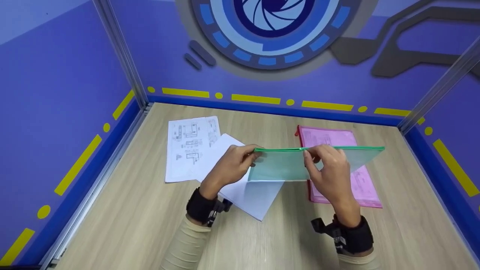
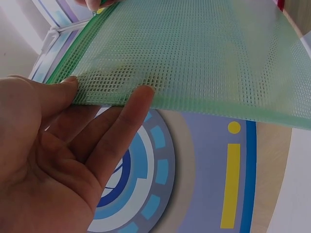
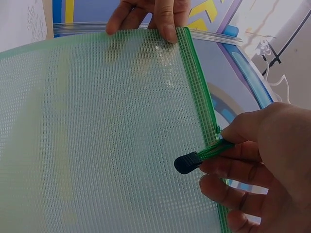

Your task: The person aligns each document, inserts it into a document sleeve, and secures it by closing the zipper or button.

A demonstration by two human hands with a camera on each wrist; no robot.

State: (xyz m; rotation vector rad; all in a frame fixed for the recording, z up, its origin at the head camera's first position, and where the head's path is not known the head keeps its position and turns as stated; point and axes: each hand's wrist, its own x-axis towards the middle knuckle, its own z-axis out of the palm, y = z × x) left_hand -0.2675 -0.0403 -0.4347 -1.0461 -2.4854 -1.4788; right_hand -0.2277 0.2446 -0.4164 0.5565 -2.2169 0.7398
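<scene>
A green mesh zipper pouch [image 1: 279, 165] is held up above the table, its green zipper edge on top. My left hand [image 1: 234, 165] pinches the pouch's upper left corner between thumb and fingers. At about the middle of the zipper, my right hand [image 1: 332, 170] pinches the zipper pull. In the right wrist view a green cord with a black end tab [image 3: 187, 163] hangs from between the right fingers. Through the mesh in the left wrist view, the left fingertips [image 2: 144, 92] show against the pouch's side edge.
White printed sheets with drawings [image 1: 183, 165] lie at the left of the wooden table [image 1: 142, 221]. A blank white sheet [image 1: 258, 206] overlaps them, partly behind the pouch. A pink zipper pouch [image 1: 363, 187] with papers inside lies at the right. Blue panels [image 1: 157, 67] enclose the table.
</scene>
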